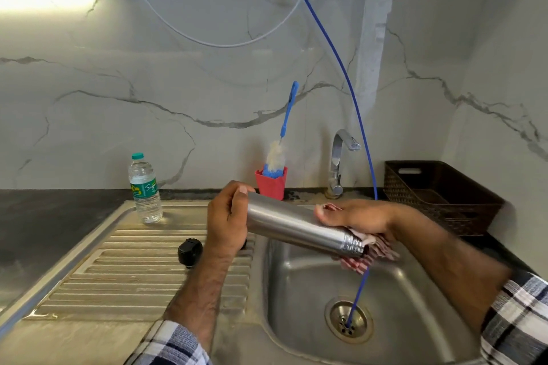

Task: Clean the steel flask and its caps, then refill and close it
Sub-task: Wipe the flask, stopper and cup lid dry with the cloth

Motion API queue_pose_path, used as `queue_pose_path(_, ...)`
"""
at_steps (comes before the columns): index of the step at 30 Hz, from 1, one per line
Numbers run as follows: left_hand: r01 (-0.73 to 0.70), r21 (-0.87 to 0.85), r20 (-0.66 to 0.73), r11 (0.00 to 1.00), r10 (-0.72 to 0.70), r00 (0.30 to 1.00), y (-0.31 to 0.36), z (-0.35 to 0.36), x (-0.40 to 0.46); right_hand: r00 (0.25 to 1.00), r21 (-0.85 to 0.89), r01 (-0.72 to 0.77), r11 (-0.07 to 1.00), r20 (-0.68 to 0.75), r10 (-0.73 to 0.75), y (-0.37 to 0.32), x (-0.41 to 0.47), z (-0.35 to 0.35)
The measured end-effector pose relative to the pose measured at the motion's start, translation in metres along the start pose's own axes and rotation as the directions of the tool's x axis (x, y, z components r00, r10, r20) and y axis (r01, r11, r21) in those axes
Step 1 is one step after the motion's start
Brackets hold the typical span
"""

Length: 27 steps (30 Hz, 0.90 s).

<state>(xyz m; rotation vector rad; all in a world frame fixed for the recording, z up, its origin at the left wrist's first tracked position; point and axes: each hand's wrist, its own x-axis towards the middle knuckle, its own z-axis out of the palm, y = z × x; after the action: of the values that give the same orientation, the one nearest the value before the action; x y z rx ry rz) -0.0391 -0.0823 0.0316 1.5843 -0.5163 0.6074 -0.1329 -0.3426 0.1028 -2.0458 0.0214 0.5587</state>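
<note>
The steel flask [292,224] lies nearly level over the sink basin [296,299], its threaded open mouth pointing right and slightly down. My left hand [226,221] grips its base end. My right hand [357,216] wraps a red-and-white striped cloth [366,258] round the flask near its neck. A black cap [189,252] sits on the ribbed drainboard [133,270], just left of my left wrist. Another dark piece peeks out behind my left hand, mostly hidden.
A plastic water bottle [144,188] stands at the drainboard's back. A red cup [271,184] holds a blue-handled bottle brush [281,139]. The tap [339,163] rises behind the basin. A thin blue tube [355,104] runs down into the drain [348,321]. A dark basket [439,195] is at right.
</note>
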Motion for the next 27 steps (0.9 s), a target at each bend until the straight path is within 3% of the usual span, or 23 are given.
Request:
queue_pose_path(2, 0.125, 0.010, -0.099, 0.992, -0.123, 0.987, 0.001, 0.007, -0.005, 0.950, -0.349, 0.037, 0.936, -0.278, -0.141, -0.013, 0.001, 0.003)
queue_pose_path(4, 0.313, -0.070, -0.196, 0.947, -0.320, 0.927, 0.008, 0.014, -0.011, 0.849, -0.483, 0.034, 0.875, -0.448, -0.280, -0.022, 0.003, 0.008)
queue_pose_path(6, 0.481, -0.189, -0.256, 0.856, -0.516, 0.817, 0.016, 0.020, -0.013, 0.722, -0.622, -0.022, 0.783, -0.552, -0.417, -0.027, 0.000, 0.015)
queue_pose_path(9, 0.649, -0.370, -0.219, 0.665, -0.741, 0.634, 0.019, 0.022, -0.012, 0.502, -0.827, -0.115, 0.550, -0.526, -0.686, -0.025, -0.004, 0.028)
queue_pose_path(10, 0.678, -0.405, -0.191, 0.613, -0.782, 0.593, 0.019, 0.020, -0.012, 0.459, -0.863, -0.121, 0.490, -0.486, -0.743, -0.020, -0.001, 0.031)
queue_pose_path(13, 0.729, -0.431, -0.153, 0.531, -0.839, 0.521, 0.018, 0.012, -0.007, 0.435, -0.907, -0.152, 0.392, -0.418, -0.798, 0.000, 0.008, 0.038)
queue_pose_path(15, 0.737, -0.428, -0.132, 0.523, -0.843, 0.521, 0.021, 0.012, -0.004, 0.393, -0.892, -0.124, 0.434, -0.446, -0.804, 0.010, 0.013, 0.038)
queue_pose_path(17, 0.725, -0.412, -0.120, 0.553, -0.821, 0.558, 0.025, 0.015, -0.005, 0.293, -0.791, 0.029, 0.611, -0.578, -0.762, 0.012, 0.017, 0.037)
queue_pose_path(18, 0.717, -0.404, -0.113, 0.568, -0.809, 0.577, 0.028, 0.017, -0.007, 0.243, -0.658, 0.186, 0.730, -0.689, -0.683, 0.007, 0.016, 0.037)
queue_pose_path(19, 0.707, -0.407, -0.106, 0.579, -0.798, 0.593, 0.029, 0.020, -0.010, 0.224, -0.447, 0.393, 0.803, -0.801, -0.555, 0.002, 0.017, 0.038)
queue_pose_path(20, 0.698, -0.416, -0.098, 0.582, -0.792, 0.602, 0.031, 0.023, -0.013, 0.247, -0.193, 0.577, 0.794, -0.885, -0.395, -0.003, 0.018, 0.037)
queue_pose_path(22, 0.683, -0.451, -0.086, 0.575, -0.790, 0.608, 0.034, 0.030, -0.022, 0.348, 0.230, 0.715, 0.660, -0.936, -0.051, -0.011, 0.020, 0.033)
queue_pose_path(24, 0.658, -0.484, -0.091, 0.577, -0.781, 0.618, 0.040, 0.038, -0.031, 0.469, 0.488, 0.731, 0.477, -0.867, 0.169, -0.016, 0.023, 0.031)
queue_pose_path(27, 0.619, -0.458, -0.104, 0.638, -0.730, 0.676, 0.046, 0.046, -0.038, 0.572, 0.618, 0.747, 0.245, -0.786, 0.237, -0.022, 0.030, 0.034)
